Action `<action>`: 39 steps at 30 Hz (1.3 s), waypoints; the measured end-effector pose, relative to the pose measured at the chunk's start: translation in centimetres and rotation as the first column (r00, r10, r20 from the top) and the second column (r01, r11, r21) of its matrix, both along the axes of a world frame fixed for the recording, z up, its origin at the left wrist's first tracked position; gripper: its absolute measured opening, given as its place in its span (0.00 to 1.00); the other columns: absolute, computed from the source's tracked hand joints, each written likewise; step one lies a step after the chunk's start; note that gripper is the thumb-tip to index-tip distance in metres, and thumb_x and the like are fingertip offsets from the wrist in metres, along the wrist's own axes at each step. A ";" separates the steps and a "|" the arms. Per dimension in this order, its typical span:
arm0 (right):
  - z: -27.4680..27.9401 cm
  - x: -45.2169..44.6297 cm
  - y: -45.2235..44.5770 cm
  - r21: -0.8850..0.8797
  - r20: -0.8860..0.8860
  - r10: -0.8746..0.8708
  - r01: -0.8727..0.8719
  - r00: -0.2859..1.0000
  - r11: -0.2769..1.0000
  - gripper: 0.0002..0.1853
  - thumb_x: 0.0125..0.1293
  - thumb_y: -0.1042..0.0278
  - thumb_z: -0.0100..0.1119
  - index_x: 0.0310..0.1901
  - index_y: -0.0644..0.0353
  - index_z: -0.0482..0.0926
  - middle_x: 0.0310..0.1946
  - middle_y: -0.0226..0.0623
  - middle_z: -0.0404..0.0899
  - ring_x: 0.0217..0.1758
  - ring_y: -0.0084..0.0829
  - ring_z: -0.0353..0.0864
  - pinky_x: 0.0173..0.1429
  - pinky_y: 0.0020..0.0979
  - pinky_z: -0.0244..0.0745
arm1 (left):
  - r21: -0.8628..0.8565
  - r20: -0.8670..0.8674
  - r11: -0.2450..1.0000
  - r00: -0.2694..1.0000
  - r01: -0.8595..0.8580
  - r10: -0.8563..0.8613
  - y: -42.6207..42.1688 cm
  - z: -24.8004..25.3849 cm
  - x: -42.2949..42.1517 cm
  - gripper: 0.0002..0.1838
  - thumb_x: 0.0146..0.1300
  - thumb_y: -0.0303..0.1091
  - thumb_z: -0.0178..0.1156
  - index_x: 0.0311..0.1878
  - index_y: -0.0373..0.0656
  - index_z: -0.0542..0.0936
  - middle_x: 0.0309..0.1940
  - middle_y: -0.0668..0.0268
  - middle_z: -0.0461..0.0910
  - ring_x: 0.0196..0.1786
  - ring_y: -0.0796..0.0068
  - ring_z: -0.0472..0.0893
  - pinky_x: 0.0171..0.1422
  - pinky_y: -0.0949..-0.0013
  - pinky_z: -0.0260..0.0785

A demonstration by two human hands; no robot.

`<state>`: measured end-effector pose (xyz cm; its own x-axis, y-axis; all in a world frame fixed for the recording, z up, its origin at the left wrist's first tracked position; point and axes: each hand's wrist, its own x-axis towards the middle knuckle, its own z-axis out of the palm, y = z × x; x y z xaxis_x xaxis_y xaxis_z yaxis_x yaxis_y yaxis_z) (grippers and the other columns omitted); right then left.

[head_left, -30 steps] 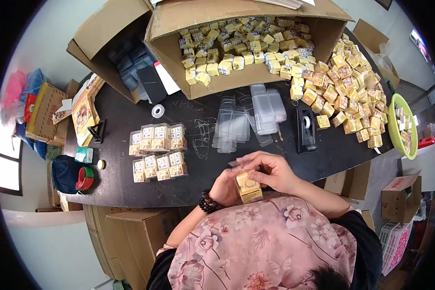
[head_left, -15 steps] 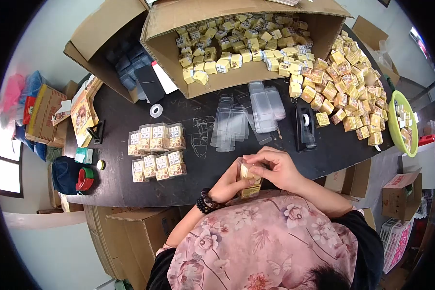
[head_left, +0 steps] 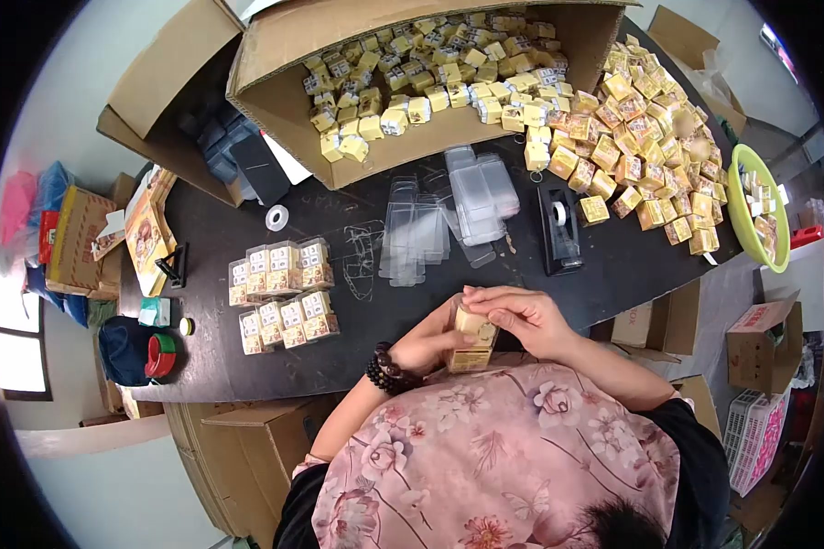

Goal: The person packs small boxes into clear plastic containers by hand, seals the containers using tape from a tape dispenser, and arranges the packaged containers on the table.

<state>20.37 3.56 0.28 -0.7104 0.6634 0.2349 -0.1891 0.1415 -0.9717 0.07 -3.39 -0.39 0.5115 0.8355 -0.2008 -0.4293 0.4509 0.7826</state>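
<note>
My left hand (head_left: pixel 428 342) is wrapped round a small yellow boxed pack (head_left: pixel 470 359) in clear plastic, held upright close to my body. The fingers of my right hand (head_left: pixel 528 320) rest on the top end of the same pack, pressed together. Two rows of packed clear boxes (head_left: pixel 288 320) stand on the table left of my hands. Beyond my hands lie flat clear plastic sleeves (head_left: pixel 415 233) and a second stack of them (head_left: pixel 481 197). The black tape dispenser (head_left: pixel 559 229) stands to their right.
A large carton (head_left: pixel 394 169) full of small yellow boxes lies at the back. More yellow boxes (head_left: pixel 652 174) are heaped at the right, beside a green basket (head_left: pixel 737 206). A tape roll (head_left: pixel 276 217), a black stand (head_left: pixel 176 265) and a dark cap (head_left: pixel 124 349) are on the left.
The clear flap above the pack has gone down, and my right fingers have closed over its top. My left hand has shifted round the pack. The whole view has turned slightly.
</note>
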 end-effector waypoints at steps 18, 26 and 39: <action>-4.9 11.6 6.9 -0.656 0.315 -0.421 0.515 0.851 0.552 0.05 0.65 0.67 0.64 0.37 0.57 0.82 0.33 0.23 0.80 0.34 0.15 0.73 0.37 0.20 0.66 | -0.155 -0.067 0.979 0.987 0.133 -0.144 12.5 -5.8 9.6 0.33 0.70 0.45 0.49 0.74 0.41 0.60 0.50 0.66 0.81 0.51 0.74 0.80 0.58 0.68 0.73; -7.5 11.0 2.9 -0.411 0.441 -0.548 0.703 0.711 0.581 0.08 0.67 0.65 0.62 0.37 0.61 0.79 0.34 0.28 0.79 0.35 0.20 0.76 0.37 0.24 0.73 | -0.194 -0.126 0.975 0.983 0.106 -0.132 12.3 -4.9 9.9 0.32 0.70 0.45 0.48 0.74 0.43 0.63 0.49 0.67 0.80 0.50 0.75 0.80 0.55 0.70 0.74; -1.7 8.1 0.4 -0.626 0.293 -0.400 0.491 0.868 0.606 0.11 0.65 0.58 0.63 0.38 0.57 0.82 0.32 0.23 0.79 0.36 0.16 0.73 0.41 0.22 0.65 | 0.547 -0.429 0.837 0.857 -0.004 0.284 8.9 -3.2 8.9 0.27 0.66 0.27 0.54 0.69 0.35 0.67 0.55 0.64 0.75 0.50 0.77 0.77 0.54 0.75 0.70</action>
